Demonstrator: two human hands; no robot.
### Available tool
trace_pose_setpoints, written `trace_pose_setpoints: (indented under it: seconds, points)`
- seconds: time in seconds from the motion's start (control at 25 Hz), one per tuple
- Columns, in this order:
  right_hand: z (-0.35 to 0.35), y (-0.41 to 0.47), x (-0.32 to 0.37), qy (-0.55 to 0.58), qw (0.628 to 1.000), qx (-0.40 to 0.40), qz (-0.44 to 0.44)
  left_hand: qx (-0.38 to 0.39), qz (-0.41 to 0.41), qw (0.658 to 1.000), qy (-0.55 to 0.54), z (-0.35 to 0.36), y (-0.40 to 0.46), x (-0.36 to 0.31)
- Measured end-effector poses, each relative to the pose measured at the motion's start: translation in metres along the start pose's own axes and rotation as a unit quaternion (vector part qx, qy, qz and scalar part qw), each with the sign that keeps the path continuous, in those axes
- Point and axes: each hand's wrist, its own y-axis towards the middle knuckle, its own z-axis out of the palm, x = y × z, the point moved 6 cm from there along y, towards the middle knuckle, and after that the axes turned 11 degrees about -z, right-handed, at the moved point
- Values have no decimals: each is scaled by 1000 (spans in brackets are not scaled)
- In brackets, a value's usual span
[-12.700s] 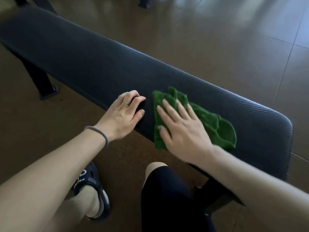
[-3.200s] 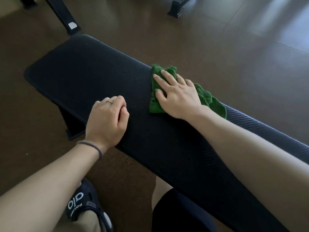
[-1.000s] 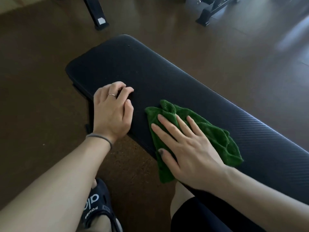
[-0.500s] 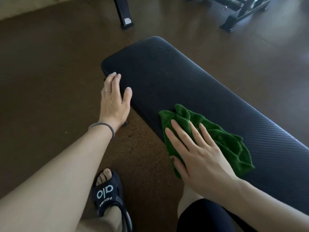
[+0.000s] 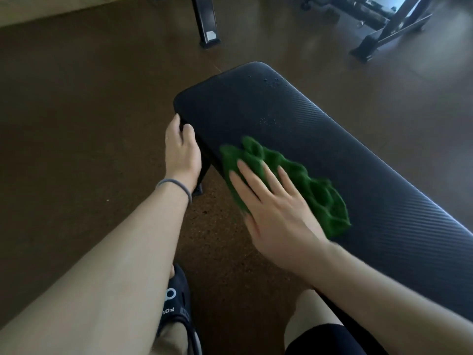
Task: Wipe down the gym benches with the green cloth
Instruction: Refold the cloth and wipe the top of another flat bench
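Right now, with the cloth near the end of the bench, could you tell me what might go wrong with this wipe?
1. Droplets sit near the far end of the bench, beyond the green cloth; they could be missed.
2. The cloth is bunched under the flat right hand, so it may wipe unevenly.
3. The left hand grips the near edge, in the cloth's likely path.

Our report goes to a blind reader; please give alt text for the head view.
A right hand presses a green cloth flat on a black gym bench, while the left hand grips the bench's near edge.
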Motion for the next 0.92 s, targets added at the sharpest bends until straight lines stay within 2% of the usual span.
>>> trace_pose_setpoints:
  seconds: [0.08, 0.16, 0.36, 0.52, 0.6, 0.76, 0.84, 0.92]
  points:
    - [4, -46, 1, -4, 999, 28, -34, -6, 11, 1000, -11, 1, 3, 7]
    - [2, -41, -10, -2, 998, 28, -52, -16, 28, 999, -14, -2, 11, 14]
    - [-8, 95, -21, 21, 997, -6, -73, -24, 51, 998, -34, -14, 31, 19]
    - [-11, 141, -20, 27, 999, -21, -40, -9, -5, 996, -86, -21, 44, 12]
    - [-11, 113, -12, 18, 999, -33, -25, -7, -39, 992, -116, -19, 46, 8]
    - [-2, 33, -5, -15, 997, 30, -73, -14, -96, 978, -183, -24, 59, 8]
    - [-8, 52, -13, -10, 994, 33, -99, -15, -122, 966, -225, -22, 65, 11]
    - [-12, 111, -15, -5, 994, 8, -110, 18, -169, 940, -295, -14, 67, 17]
